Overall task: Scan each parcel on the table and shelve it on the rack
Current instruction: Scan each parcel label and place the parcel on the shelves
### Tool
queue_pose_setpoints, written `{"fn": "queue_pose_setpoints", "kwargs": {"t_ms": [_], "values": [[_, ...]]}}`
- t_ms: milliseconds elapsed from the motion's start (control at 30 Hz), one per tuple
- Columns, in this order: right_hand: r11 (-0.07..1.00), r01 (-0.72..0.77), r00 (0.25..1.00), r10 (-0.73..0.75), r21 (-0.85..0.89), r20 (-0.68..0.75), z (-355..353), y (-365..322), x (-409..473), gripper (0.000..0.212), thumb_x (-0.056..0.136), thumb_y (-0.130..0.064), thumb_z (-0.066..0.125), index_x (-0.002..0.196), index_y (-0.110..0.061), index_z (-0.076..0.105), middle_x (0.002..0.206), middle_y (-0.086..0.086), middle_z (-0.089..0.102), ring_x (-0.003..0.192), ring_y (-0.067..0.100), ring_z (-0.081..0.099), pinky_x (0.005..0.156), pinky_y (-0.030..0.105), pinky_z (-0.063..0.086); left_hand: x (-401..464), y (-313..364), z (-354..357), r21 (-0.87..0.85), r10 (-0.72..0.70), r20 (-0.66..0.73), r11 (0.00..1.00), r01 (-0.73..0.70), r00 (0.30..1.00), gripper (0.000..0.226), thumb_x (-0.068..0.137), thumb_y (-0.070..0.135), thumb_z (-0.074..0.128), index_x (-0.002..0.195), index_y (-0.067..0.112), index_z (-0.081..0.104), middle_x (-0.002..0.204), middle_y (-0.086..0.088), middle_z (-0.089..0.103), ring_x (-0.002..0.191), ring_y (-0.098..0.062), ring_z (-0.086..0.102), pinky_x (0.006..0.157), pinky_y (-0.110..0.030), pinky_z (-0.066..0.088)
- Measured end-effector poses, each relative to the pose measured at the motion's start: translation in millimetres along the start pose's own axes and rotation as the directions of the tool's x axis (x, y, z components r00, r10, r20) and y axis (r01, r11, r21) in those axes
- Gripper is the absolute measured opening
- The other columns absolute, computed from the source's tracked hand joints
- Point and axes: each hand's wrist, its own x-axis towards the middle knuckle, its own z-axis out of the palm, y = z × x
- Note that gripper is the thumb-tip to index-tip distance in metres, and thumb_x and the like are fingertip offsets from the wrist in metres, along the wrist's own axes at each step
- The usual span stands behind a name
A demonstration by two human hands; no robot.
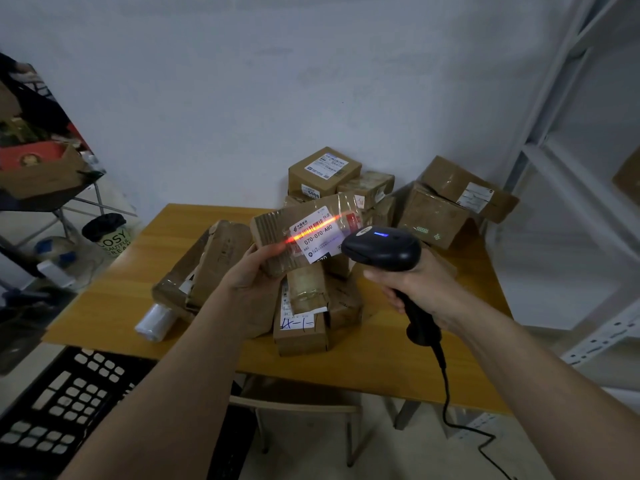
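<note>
We've got a brown taped parcel (304,237) up in the middle of the frame, lifted clear above the heap, its white label (317,235) turned towards us and reading 070-070-A80. A red-orange scan line runs slantwise across the barcode and spills onto our thumb. Our left hand (256,289) grips the parcel from its lower left end, thumb curled over the near face, the other fingers hidden behind the box. Just right of it, our right hand (415,285) is wrapped tight around the handle of the black scanner (384,252), a blue light glowing on top of the head, which points at the label. The scanner's cable (446,393) drops towards the lower right of the frame.

Below and behind the parcel sits the pile of cardboard boxes (325,174) on the wooden table (114,299), with a white roll (154,322) lying at the pile's left edge. On the right side of the frame stands the white metal rack (568,188). In the lower left we see a black plastic crate (65,403), and under the table's front edge, a chair (298,407).
</note>
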Motion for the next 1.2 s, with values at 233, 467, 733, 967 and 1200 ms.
{"fn": "queue_pose_setpoints", "kwargs": {"t_ms": [233, 467, 733, 967, 1200], "values": [[0.989, 0.034, 0.999, -0.028, 0.147, -0.045, 0, 1, -4, 0.023, 0.076, -0.030, 0.075, 0.089, -0.012, 0.071, 0.066, 0.005, 0.068, 0.054, 0.016, 0.057, 0.054, 0.023, 0.050, 1, -6, 6, -0.064, -0.054, 0.031, 0.996, 0.056, 0.998, 0.054, 0.081, 0.003, 0.068, 0.132, 0.007, 0.054, 0.124, -0.017, 0.066, 0.115, -0.031, 0.063, 0.100, -0.046, 0.050], [0.974, 0.025, 0.900, 0.075, 0.223, -0.429, -11, 15, -15, 0.035, 0.075, -0.027, 0.080, 0.108, -0.027, 0.067, 0.092, -0.006, 0.070, 0.076, 0.013, 0.061, 0.064, 0.026, 0.048, 2, -27, 28, -0.003, -0.141, 0.084, 0.990, 0.142, 0.986, 0.038, 0.076, 0.013, 0.070, 0.113, 0.011, 0.063, 0.104, -0.008, 0.074, 0.094, -0.021, 0.072, 0.084, -0.035, 0.056], [0.940, 0.095, 0.771, 0.139, 0.328, -0.621, -59, 26, -74, 0.028, 0.077, -0.027, 0.080, 0.101, -0.027, 0.067, 0.085, -0.003, 0.071, 0.065, 0.014, 0.061, 0.065, 0.030, 0.050, -6, -74, 93, 0.020, -0.211, 0.103, 0.977, 0.210, 0.972, 0.018, 0.076, 0.008, 0.069, 0.091, 0.010, 0.080, 0.113, -0.015, 0.072, 0.099, -0.028, 0.071, 0.080, -0.042, 0.060], [0.899, 0.162, 0.622, 0.226, 0.406, -0.749, -117, 40, -164, 0.020, 0.075, -0.022, 0.083, 0.090, -0.025, 0.071, 0.070, -0.001, 0.071, 0.060, 0.015, 0.063, 0.061, 0.033, 0.051, -33, -132, 182, 0.093, -0.341, 0.121, 0.939, 0.331, 0.932, 0.048, 0.070, 0.008, 0.076, 0.117, 0.007, 0.067, 0.117, -0.016, 0.070, 0.106, -0.031, 0.068, 0.100, -0.048, 0.048], [0.900, 0.221, 0.459, 0.244, 0.376, -0.854, -179, 49, -283, 0.019, 0.077, -0.022, 0.082, 0.087, -0.029, 0.068, 0.057, -0.014, 0.065, 0.059, 0.014, 0.060, 0.058, 0.028, 0.048, -80, -191, 287, 0.152, -0.367, 0.210, 0.928, 0.340, 0.906, 0.056, 0.068, 0.010, 0.077, 0.121, 0.011, 0.064, 0.118, -0.014, 0.070, 0.108, -0.029, 0.068, 0.098, -0.044, 0.049]]}}
